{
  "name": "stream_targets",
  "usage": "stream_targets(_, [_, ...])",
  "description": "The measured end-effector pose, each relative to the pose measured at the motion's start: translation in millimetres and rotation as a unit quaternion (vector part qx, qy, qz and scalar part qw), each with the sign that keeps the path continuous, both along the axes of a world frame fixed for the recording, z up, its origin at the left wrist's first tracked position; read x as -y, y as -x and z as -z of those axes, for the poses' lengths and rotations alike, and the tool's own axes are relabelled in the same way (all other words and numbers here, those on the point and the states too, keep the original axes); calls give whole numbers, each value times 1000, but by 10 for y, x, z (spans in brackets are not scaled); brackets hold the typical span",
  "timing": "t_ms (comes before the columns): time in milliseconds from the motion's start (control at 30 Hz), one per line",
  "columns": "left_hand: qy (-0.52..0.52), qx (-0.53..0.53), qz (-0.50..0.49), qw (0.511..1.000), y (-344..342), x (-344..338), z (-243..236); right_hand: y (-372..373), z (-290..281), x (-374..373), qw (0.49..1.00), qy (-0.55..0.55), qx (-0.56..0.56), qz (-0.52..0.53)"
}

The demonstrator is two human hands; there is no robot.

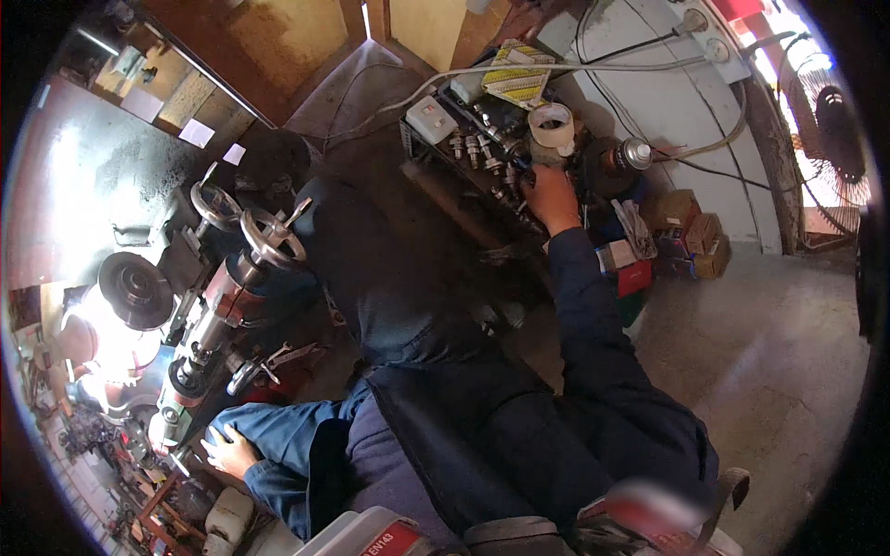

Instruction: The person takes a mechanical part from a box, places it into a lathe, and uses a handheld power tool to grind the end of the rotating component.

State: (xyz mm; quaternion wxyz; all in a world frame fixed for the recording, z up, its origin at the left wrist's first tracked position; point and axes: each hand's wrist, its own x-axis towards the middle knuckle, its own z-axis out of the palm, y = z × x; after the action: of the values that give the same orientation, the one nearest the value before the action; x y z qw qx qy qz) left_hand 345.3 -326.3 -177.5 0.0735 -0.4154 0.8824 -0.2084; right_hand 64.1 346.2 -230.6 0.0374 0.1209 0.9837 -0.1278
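My right hand point(550, 196) reaches into a bench tray of small metal fittings point(473, 150), its fingers curled around a dark item I cannot make out, just below a roll of pale tape point(552, 126). A yellow striped package point(517, 76) and a white plastic box point(430, 120) lie near the fittings. My left hand point(232, 452) lies with fingers spread on my blue trouser leg at the lower left, beside a machine point(213, 315) with metal handwheels point(272, 238).
A cylindrical metal-topped tool point(635, 154) and stacked cardboard boxes point(681, 208) are right of the tray. A fan point(830, 130) stands at the far right. Cables point(630, 65) cross the back near wooden doors point(306, 46). A cluttered bench point(111, 435) runs along the left.
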Motion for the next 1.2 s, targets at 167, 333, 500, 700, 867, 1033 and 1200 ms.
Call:
stream_targets(167, [6, -27, 14, 1000, -45, 35, 0, 36, 57, 150, 998, 10, -64, 13])
stream_targets(333, [-54, -68, 38, 995, 38, 120, -72, -25, 115, 365, 996, 79, -42, -11])
stream_targets(500, [-307, -291, -50, 905, -261, 759, 67, -332, -14, 1169, 976, 180, 29, -116])
stream_targets(700, [-215, -31, -75, 973, -252, 1456, 189, -841, 79, 1650, 928, 318, 162, -110])
stream_targets(867, [-236, 115, -22, 965, -304, 1769, 348, -1052, -304, 1814, 893, 431, 46, -117])
stream_targets(1033, [-234, 112, 4, 966, -60, 1789, 456, -1108, -261, 1975, 937, 308, 9, -164])
stream_targets(1200, [-229, 106, 29, 967, 144, 1794, 462, -1107, -77, 1914, 935, 306, -39, -172])
